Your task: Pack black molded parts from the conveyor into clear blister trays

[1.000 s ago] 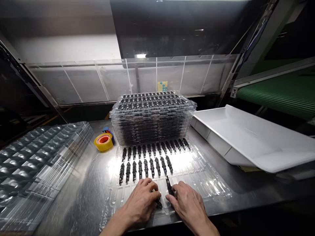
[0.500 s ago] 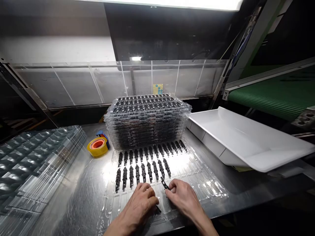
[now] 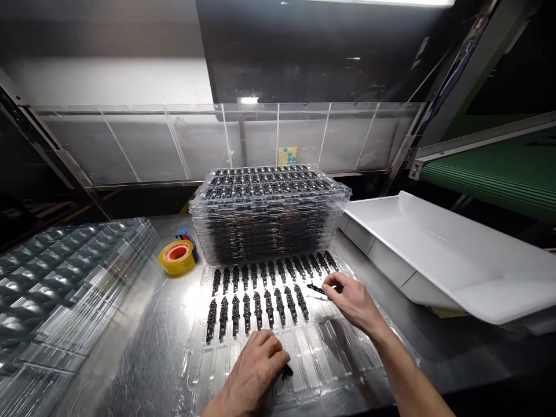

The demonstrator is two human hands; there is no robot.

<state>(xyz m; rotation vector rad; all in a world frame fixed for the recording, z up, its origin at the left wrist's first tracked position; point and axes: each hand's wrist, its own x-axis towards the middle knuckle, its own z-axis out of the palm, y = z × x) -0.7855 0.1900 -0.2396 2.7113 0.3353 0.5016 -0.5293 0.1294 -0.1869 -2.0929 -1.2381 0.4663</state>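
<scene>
Clear tray flat on the counter, just in front of the stack of filled trays. Far row: full. Second row: eight black clips seated, rest of its pockets bare. Near rows: bare. By my judgement roughly a third loaded.

My right hand is over the right part of the second row, fingers pinched on one black clip, held crosswise just above the next free pocket.

My left hand rests on the tray's near edge, fingers curled over something dark, probably more clips; count hidden under the palm.

Clear pockets glare; near-row outlines hard to read.
</scene>
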